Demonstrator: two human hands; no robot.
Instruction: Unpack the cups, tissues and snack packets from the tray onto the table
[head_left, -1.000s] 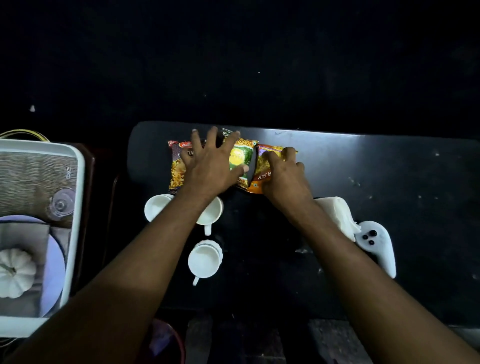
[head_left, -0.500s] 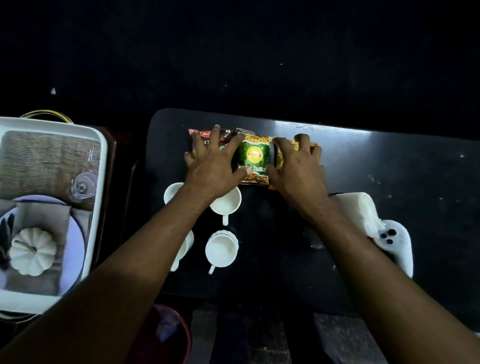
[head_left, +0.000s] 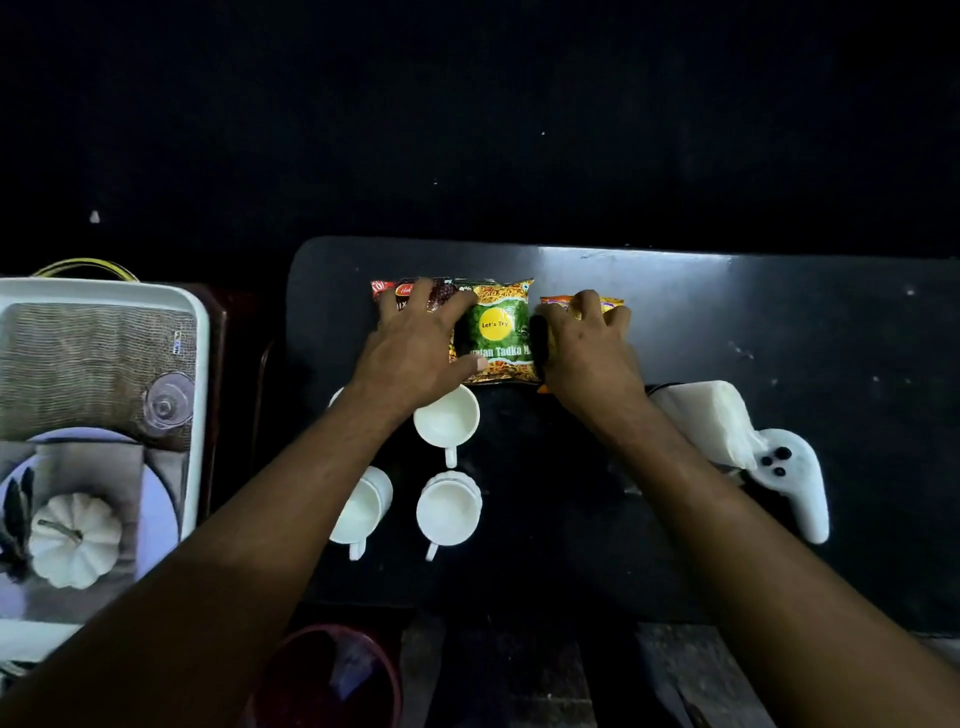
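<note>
1. Three snack packets lay side by side near the far edge of the matte black table (head_left: 779, 322): a dark red packet (head_left: 410, 291), a green and yellow packet (head_left: 500, 332) and an orange packet (head_left: 576, 304).
2. The left hand (head_left: 415, 348) rested flat, fingers spread, on the dark red packet.
3. The right hand (head_left: 587, 348) lay on the orange packet, fingers curled over it; whether it gripped could not be told.
4. White ceramic cups (head_left: 448, 421) stood nearer, the white tissue stack (head_left: 706, 421) at right beside a white game controller (head_left: 800, 483).
5. The white rectangular tray (head_left: 200, 332) sat to the left.
</note>
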